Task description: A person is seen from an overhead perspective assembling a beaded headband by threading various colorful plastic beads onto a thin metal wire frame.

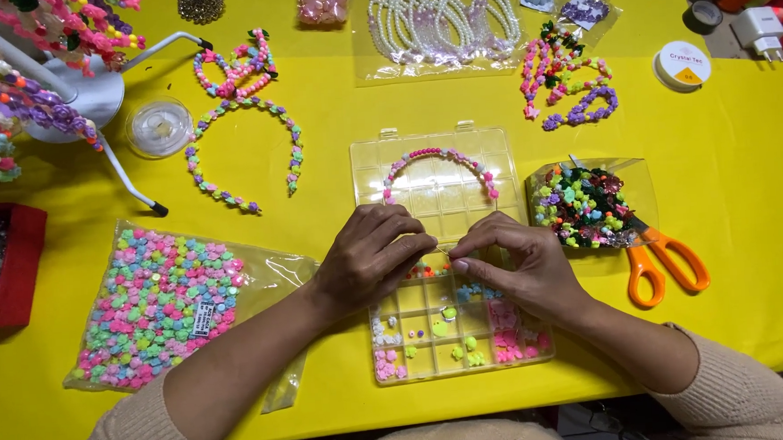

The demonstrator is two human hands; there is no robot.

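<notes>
My left hand (pixel 371 252) and my right hand (pixel 514 263) meet over a clear compartment box (pixel 504 147) on the yellow table (pixel 747 192). Their fingertips pinch together at the box's middle, on something too small to make out. An arc of pink and white beads (pixel 437 159) lies on the box's open lid, just beyond my fingers. The lower compartments hold small loose beads (pixel 465 346) in pink, green and blue.
A bag of pastel flower beads (pixel 159 304) lies left. A bag of dark mixed beads (pixel 583 205) and orange scissors (pixel 661 259) sit right. Beaded headbands (pixel 244 134), pearl strings (pixel 444 21), a thread spool (pixel 682 64) and a red pearl tray (pixel 5 267) surround them.
</notes>
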